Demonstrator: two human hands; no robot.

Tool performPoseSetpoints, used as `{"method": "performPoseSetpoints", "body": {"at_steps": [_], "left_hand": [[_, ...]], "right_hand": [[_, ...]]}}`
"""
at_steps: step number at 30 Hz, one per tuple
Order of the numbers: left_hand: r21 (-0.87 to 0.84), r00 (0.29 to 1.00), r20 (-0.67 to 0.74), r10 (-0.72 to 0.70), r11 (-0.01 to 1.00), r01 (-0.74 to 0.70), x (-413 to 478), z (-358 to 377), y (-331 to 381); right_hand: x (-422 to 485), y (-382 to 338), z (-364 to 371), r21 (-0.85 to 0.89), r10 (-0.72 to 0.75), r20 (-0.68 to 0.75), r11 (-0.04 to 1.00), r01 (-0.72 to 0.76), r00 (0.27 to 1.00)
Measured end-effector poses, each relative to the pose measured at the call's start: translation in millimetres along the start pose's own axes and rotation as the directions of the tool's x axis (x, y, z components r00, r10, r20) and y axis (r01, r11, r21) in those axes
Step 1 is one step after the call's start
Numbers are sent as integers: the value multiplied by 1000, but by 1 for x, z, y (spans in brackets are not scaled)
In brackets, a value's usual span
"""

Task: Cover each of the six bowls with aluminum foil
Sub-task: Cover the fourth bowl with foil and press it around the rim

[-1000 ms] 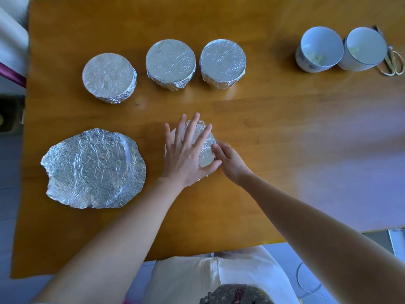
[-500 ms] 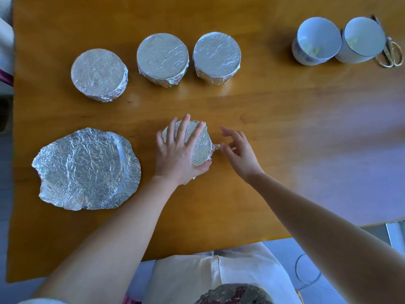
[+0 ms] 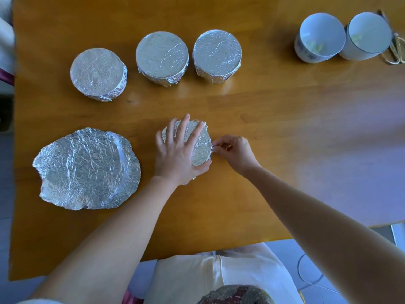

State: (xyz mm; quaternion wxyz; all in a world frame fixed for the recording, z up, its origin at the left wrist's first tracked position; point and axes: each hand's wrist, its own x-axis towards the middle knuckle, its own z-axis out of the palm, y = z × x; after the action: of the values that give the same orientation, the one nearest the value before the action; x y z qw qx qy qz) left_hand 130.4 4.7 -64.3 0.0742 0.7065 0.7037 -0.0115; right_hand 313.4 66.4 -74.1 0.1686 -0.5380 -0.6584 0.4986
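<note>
- The foil-topped bowl (image 3: 200, 148) stands mid-table, toward the near edge of the table (image 3: 285, 128).
- The left hand (image 3: 177, 154) lies flat on its top, fingers straight and spread.
- The right hand (image 3: 235, 152) pinches the foil edge (image 3: 212, 148) at the bowl's right side.
- Loose foil sheets (image 3: 87, 170) lie to the left.
- Three wrapped bowls (image 3: 97, 73) (image 3: 162, 55) (image 3: 217, 52) line the far side.
- Two bare bowls (image 3: 320, 36) (image 3: 368, 32) sit far right, beside what may be scissors (image 3: 396, 51).

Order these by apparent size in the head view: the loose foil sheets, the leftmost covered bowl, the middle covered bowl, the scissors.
Largest: loose foil sheets
Next, alike: leftmost covered bowl, middle covered bowl
Smallest: scissors, partly hidden
</note>
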Motion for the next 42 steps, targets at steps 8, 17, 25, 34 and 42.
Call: {"method": "performPoseSetpoints", "body": {"at_steps": [8, 17, 25, 34, 42], "left_hand": [[5, 1000, 4, -8, 1000, 8, 0, 0, 1], [28, 1000, 4, -15, 999, 15, 0, -1, 1], [35, 1000, 14, -16, 999, 15, 1, -1, 2], [32, 1000, 9, 25, 999, -25, 1, -3, 0], [44, 993, 26, 116, 992, -117, 3, -4, -4]], "right_hand": [[7, -4, -5, -13, -43, 101, 999, 45, 994], [21, -11, -7, -22, 18, 166, 1000, -15, 986], [28, -15, -4, -64, 20, 128, 998, -11, 992], [18, -7, 5, -216, -204, 2, 956, 200, 979], [14, 0, 4, -233, -201, 0, 952, 196, 980]]}}
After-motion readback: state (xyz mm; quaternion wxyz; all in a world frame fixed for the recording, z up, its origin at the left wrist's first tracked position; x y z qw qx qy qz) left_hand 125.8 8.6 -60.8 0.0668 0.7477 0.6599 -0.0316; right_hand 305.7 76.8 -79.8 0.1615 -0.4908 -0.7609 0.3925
